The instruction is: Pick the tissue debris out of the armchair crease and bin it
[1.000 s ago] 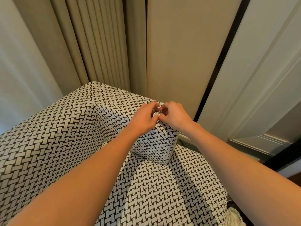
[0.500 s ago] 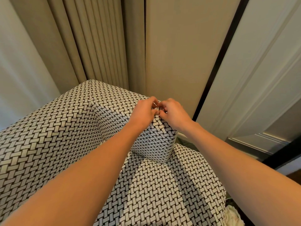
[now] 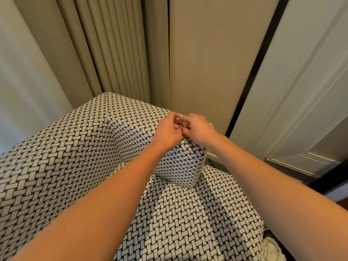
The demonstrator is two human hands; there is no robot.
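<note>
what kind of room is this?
Likely a living room or bedroom corner in a home or hotel. A woven-pattern armchair stands against pleated curtains, with a white panelled door to the right. Both hands, left and right, meet at the armrest top.

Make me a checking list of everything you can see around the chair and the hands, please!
Surface: armchair in a black-and-white woven pattern; seat cushion bare.
Job's things: a small pale bit sits between the fingertips on top of the armrest, too small to tell if it is tissue. No bin seen.
Clutter: crumpled white material on the floor by the chair's right side.
Grippers: left hand and right hand meet, fingers pinched together.
Cables: nothing seen.
Surroundings: beige curtains behind, white panelled door to the right.
</note>
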